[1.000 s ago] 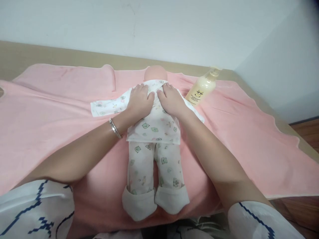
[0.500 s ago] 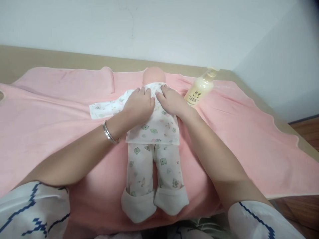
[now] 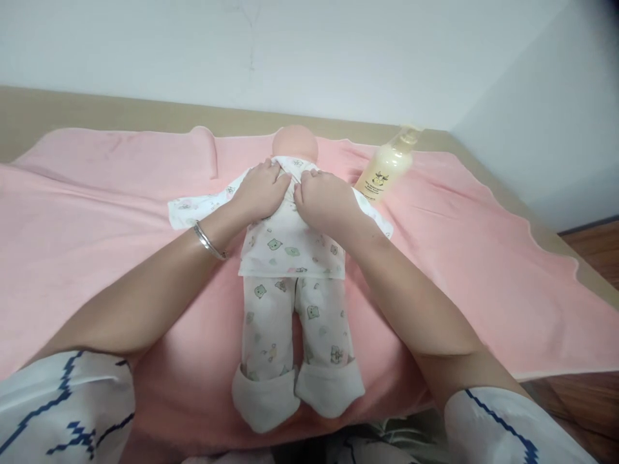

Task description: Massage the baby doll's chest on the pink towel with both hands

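Observation:
A baby doll lies face down, its bare head (image 3: 294, 143) pointing away from me. It wears a white printed shirt (image 3: 293, 251) and matching trousers (image 3: 271, 322) with wide turned-up cuffs. My left hand (image 3: 261, 188) rests on the left upper back, fingers laid on the cloth and thumb apart. On the right upper back, my right hand (image 3: 324, 200) has its fingers curled in, closed on the shirt fabric; its fingertips are partly hidden. Creases run through the cloth between both hands, below the collar. The doll's sleeves stretch out to each side.
A pale yellow pump bottle (image 3: 387, 164) with a cow drawing lies tilted just right of the doll's shoulder. Beneath everything spreads a pink blanket (image 3: 464, 258) over a beige surface (image 3: 145, 109). A white wall (image 3: 338, 58) stands behind it.
My right hand has curled its fingers more and shifted slightly left, so the doll's right sleeve end now shows. My left hand has moved slightly left and up in the view.

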A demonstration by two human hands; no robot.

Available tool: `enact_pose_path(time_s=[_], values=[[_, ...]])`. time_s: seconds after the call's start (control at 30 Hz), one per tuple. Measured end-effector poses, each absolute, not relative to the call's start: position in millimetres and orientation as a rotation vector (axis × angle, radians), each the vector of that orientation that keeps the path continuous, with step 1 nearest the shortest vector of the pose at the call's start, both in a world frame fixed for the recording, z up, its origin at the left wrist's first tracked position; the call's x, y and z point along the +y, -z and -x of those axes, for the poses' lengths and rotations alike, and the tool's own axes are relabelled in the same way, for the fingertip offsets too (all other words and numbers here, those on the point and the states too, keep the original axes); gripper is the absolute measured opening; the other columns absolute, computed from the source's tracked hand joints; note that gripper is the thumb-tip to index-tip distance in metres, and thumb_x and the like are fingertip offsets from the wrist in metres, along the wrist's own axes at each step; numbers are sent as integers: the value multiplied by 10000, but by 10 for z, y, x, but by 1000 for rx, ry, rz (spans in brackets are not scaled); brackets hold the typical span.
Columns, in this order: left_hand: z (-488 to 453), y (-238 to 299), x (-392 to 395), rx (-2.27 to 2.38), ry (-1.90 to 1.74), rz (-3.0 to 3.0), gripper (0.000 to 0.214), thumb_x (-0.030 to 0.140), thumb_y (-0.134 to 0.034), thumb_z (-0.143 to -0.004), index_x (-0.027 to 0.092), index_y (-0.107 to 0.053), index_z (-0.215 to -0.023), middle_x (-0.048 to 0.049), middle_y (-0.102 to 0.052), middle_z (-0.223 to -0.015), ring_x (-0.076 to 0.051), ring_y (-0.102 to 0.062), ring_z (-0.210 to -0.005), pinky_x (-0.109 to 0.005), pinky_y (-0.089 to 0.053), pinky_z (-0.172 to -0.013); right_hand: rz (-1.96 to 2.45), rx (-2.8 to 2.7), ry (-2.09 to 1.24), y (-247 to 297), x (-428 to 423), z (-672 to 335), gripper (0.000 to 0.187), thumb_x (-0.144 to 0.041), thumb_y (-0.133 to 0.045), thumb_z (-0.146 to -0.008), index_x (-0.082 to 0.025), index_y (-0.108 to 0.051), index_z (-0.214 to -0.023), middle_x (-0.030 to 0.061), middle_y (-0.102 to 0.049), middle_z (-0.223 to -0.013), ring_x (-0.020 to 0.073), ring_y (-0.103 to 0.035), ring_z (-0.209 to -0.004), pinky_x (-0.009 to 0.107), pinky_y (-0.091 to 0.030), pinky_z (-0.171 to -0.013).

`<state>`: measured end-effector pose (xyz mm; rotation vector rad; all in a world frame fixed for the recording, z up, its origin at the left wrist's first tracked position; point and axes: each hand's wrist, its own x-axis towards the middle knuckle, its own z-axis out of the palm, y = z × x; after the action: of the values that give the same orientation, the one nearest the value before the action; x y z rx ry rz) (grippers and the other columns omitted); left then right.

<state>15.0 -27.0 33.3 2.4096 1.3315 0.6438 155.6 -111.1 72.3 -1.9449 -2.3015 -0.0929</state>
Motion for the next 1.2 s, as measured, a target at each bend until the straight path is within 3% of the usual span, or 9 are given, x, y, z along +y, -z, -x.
enact_pose_path(time_s=[0.37,0.53,0.73,0.87,0.97,1.07,1.2], values=[[-166,-499,-753,1380,-543,-2586,386,251,-327,-1030,112,-630,-1226,-209,-657,-1239,-373,-584,-1264,-583,-447,-1172,1906,-1986,-411,-680,-872,-1794,475,-411,-369,-1098,-86,-643,-1310,220,-701,-1312,361,-654,-1195,463,-500,-1030],[-168,-507,-703,1333,-567,-2496,362,239,-363,-1000,138,-655,-1187,-177,-665,-1277,-348,-595,-1275,-544,-464,-1180,1891,-2044,-278,-632,-877,-1744,485,-338,-312,-1113,-28,-597,-1354,251,-664,-1368,362,-627,-1251,484,-472,-1094],[-114,-455,-393,1421,-638,-2124,342,354,-366,-1020,230,-679,-1081,-105,-754,-1179,-326,-662,-1216,-491,-514,-1116,1966,-2144,-29,-716,-1160,-1439,386,-215,-375,-1066,-1,-643,-1242,262,-700,-1209,372,-646,-1181,457,-506,-1031],[-117,-445,-399,1425,-670,-2193,366,362,-320,-1028,212,-654,-1011,-147,-745,-1162,-339,-673,-1121,-525,-530,-1056,1917,-2198,39,-719,-1201,-1408,328,-161,-392,-1036,-49,-682,-1142,244,-712,-1139,372,-662,-1136,452,-524,-985],[-136,-458,-501,1431,-628,-2296,393,325,-292,-1028,176,-655,-1027,-178,-721,-1152,-343,-656,-1121,-540,-522,-1072,1875,-2146,-114,-694,-1067,-1525,352,-212,-387,-1054,-66,-677,-1190,225,-710,-1215,356,-666,-1148,449,-531,-1000],[-163,-475,-640,1436,-600,-2422,391,287,-310,-1026,145,-652,-1152,-186,-688,-1197,-350,-617,-1200,-546,-500,-1115,1902,-2046,-253,-644,-887,-1644,452,-276,-346,-1085,-9,-620,-1327,255,-650,-1378,354,-635,-1240,454,-500,-1073],[-196,-504,-751,1412,-580,-2513,372,224,-341,-1006,149,-658,-1183,-175,-671,-1187,-341,-619,-1170,-534,-513,-1095,1898,-2025,-211,-548,-768,-1690,497,-260,-273,-1096,-11,-614,-1359,262,-620,-1440,350,-587,-1340,482,-432,-1165]])
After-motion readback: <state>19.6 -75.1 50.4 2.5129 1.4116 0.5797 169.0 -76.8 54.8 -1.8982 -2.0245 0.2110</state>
